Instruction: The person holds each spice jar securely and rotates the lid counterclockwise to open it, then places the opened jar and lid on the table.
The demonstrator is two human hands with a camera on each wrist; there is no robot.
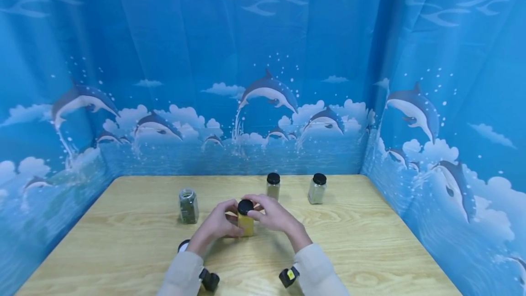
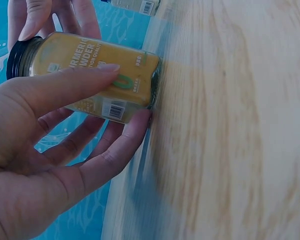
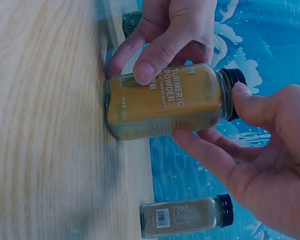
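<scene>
A glass jar of turmeric powder (image 1: 247,225) with a black lid (image 1: 245,207) stands upright near the middle of the table. My left hand (image 1: 219,223) grips the jar's body, thumb across the label in the left wrist view and fingers round the other side. From the right, my right hand (image 1: 274,214) holds the black lid; its thumb presses the lid's edge in the right wrist view, while one fingertip touches the glass below. The yellow powder fills most of the jar.
Left of the hands stands a lidless glass jar (image 1: 188,208) with dark green contents. A loose lid (image 1: 183,245), white inside, lies partly hidden by the left forearm. Behind the right hand stand two black-capped jars, one brownish (image 1: 273,189) and one paler (image 1: 317,192).
</scene>
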